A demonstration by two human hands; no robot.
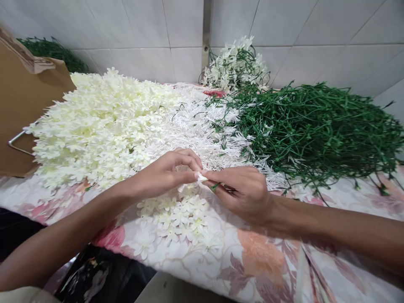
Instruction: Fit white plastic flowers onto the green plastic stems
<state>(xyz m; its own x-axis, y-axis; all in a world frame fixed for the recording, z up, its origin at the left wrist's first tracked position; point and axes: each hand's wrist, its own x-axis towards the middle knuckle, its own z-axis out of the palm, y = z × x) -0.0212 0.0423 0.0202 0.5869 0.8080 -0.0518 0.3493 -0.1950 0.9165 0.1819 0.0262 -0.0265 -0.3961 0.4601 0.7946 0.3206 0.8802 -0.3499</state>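
My left hand (176, 170) and my right hand (243, 187) meet over the middle of the table. Between the fingertips of both is a small white artificial flower (202, 177), mostly covered by the fingers. Thumb and forefinger of my left hand pinch it. My right hand is closed, pinching at the flower, with a bit of green stem (214, 187) showing between its fingers. Just below the hands lie several loose cream flower heads (181, 219) on the cloth. Behind them spreads a heap of thin white stamen pieces (195, 130).
A large pile of cream flower heads (104, 122) covers the left, beside a cardboard box (38, 101). Green plastic stems (328, 126) heap up on the right. White flowers with stems (236, 67) stand against the tiled wall (142, 25). A floral tablecloth (259, 261) covers the table.
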